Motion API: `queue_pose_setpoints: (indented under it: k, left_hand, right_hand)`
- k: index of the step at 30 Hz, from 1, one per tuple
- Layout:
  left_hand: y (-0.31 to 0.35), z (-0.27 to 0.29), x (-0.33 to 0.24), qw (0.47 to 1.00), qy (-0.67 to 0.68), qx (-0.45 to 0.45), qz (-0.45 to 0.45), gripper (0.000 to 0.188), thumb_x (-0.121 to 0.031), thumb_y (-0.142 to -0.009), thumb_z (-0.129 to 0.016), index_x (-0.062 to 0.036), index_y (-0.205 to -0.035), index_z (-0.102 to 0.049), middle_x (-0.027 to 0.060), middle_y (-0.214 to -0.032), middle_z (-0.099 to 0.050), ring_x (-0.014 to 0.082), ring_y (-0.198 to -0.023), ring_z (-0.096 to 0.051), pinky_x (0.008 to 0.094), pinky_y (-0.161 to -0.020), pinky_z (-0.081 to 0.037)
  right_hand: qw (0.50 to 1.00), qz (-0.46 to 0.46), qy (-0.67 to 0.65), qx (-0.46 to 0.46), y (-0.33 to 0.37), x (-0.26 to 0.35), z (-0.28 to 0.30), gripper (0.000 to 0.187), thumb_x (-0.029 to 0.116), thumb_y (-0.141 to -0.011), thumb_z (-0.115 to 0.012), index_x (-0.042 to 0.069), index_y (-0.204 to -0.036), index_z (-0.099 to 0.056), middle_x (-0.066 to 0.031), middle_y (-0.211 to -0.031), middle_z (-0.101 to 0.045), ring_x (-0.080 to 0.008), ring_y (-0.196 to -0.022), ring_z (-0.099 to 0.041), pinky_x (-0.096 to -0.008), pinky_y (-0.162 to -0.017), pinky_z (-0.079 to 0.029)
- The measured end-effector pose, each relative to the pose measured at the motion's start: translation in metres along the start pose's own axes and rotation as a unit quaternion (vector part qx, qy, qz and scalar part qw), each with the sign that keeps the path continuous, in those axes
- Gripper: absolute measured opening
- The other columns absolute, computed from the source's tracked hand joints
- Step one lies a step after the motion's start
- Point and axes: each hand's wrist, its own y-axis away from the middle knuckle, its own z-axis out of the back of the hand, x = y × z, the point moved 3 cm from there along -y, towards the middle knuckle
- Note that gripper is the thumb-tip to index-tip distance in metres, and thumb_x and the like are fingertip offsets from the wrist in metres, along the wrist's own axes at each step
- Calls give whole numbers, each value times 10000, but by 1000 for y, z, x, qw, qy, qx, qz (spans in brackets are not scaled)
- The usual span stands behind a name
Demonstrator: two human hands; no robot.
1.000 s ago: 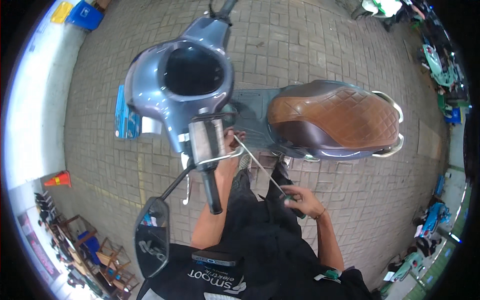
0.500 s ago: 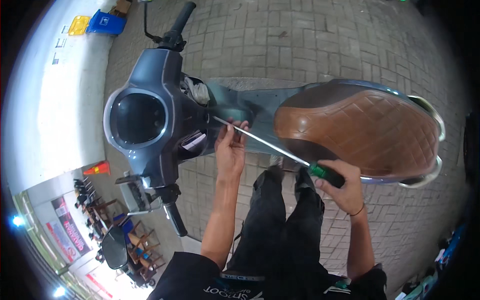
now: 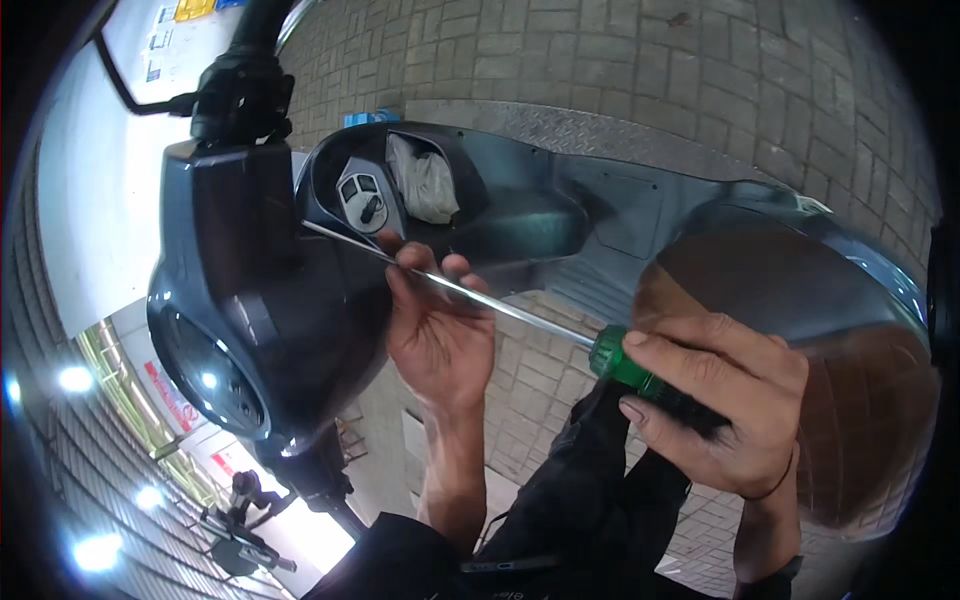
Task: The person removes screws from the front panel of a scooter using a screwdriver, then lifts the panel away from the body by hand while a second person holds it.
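Observation:
My right hand [image 3: 735,400] is wrapped round the green and black handle of a long screwdriver [image 3: 520,316]. Its slim metal shaft slopes up and left to the dark grey front body of a scooter [image 3: 330,285]. There the tip lies by the edge of the panel below the handlebar; whether it sits in a screw is too small to tell. Close to the tip end, my left hand [image 3: 445,340] pinches the shaft between thumb and fingers, palm turned up. Beyond the tip, the inner panel carries a key switch [image 3: 372,208] with a dark key or knob.
An open pocket beside the switch holds a pale crumpled bag [image 3: 425,180]. The handlebar grip [image 3: 262,35] and brake lever rise at the upper left. To the right is the brown scooter seat [image 3: 860,400]. Paving bricks [image 3: 560,50] cover the ground, with a white wall at the left.
My view has come closer and tilted, so the scooter's front looks larger and the key switch now shows. Both hands stay on the screwdriver, its tip now by the upper panel edge.

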Motion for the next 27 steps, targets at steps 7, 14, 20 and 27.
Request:
queue_pose_setpoints:
  k: [7, 14, 20, 27]
  left_hand:
    - [-16, -2, 3, 998, 54, -32, -7, 201, -202, -1046, -553, -180, -1231, -629, -52, -1128, -696, 202, -1129, -677, 395, -998, -505]
    - [-22, -10, 3, 995, 87, -44, -22, 190, -187, -1027, -596, -188, -1203, -667, -64, -1098, -710, 180, -1071, -694, 382, -945, -533]
    - [-23, -16, 4, 988, 131, -70, -34, 167, -186, -1019, -612, -191, -1163, -697, -63, -1113, -724, 183, -1091, -699, 388, -948, -553]
    - [-32, -9, 0, 987, 128, -91, -45, 166, -202, -1017, -617, -199, -1154, -712, -53, -1147, -729, 183, -1125, -693, 384, -990, -550]
  right_hand:
    - [987, 132, 22, 86, -40, -13, 4, 227, 81, -680, -829, 43, -892, -758, -160, -933, -734, -237, -726, -728, -267, -502, -565]
    - [988, 108, -4, 111, -69, 13, 17, 239, 67, -750, -810, -49, -950, -746, -243, -920, -717, -243, -692, -724, -255, -520, -594]
    - [981, 83, -25, 173, -99, 10, 25, 228, -77, -763, -773, -80, -990, -746, -229, -912, -718, -280, -736, -720, -310, -619, -625]
    - [980, 121, -19, 159, -113, -21, 10, 380, 268, -756, -827, -26, -985, -752, -219, -851, -699, -191, -595, -710, -265, -460, -583]
